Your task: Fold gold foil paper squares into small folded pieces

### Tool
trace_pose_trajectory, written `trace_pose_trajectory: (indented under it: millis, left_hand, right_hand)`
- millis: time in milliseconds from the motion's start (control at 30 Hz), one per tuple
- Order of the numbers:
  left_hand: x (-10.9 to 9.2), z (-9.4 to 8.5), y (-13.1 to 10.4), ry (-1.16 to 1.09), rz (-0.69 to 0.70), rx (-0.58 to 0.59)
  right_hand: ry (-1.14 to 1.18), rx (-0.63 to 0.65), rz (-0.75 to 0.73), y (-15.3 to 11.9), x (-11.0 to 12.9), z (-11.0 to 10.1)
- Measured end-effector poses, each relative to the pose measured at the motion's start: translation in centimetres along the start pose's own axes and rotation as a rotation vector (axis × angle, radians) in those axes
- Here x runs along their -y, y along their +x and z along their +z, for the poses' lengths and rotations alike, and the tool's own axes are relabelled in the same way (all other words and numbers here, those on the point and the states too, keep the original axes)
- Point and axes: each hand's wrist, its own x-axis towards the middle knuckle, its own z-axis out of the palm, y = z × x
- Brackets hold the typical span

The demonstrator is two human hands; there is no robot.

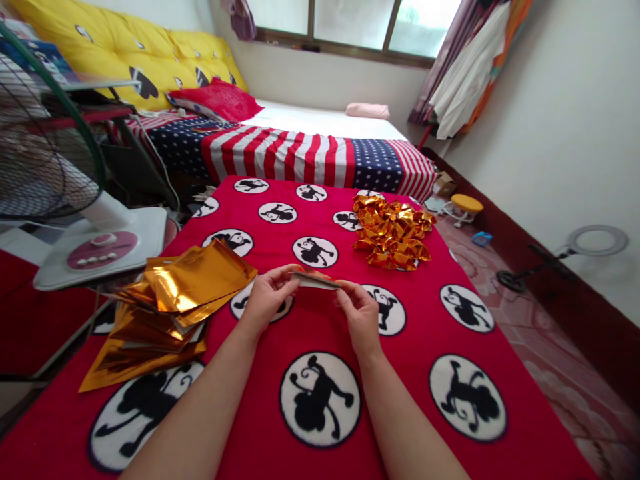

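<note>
Covering the surface below the grip is a red cloth (400, 393) with white round patches and black monkey figures. Beyond the grip, deeper in the room, hangs a bed cover with red and white stripes and with white stars on blue (285, 153). To the left of the grip lies an uneven pile of flat, shiny gold foil sheets (195, 287); to the right and farther away is a heap of folded gold foil pieces (393, 233). The left hand (270, 297) and the right hand (359, 315) are nearly closed, pinching with thumbs and fingers the two ends of a narrow, folded paper strip, pale and orange-gold (316, 281), which is between them, over the cloth.
</note>
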Motion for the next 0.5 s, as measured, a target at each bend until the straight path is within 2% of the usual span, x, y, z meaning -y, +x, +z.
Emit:
trace_pose_trajectory:
  millis: [200,333,500]
  left_hand:
    - [0.28,-0.05,0.0,0.044,0.012,0.003]
    - [0.2,-0.06,-0.09,0.071,0.008,-0.003]
    - [-0.08,-0.07,-0.33,0.058,-0.033,0.069]
  right_hand:
    - [0.001,-0.069,-0.083,0.12,-0.26,-0.16]
    - [-0.136,-0.048,-0.132,0.12,-0.59,-0.34]
    - [-0.322,-0.003,-0.229,0.04,-0.65,-0.43]
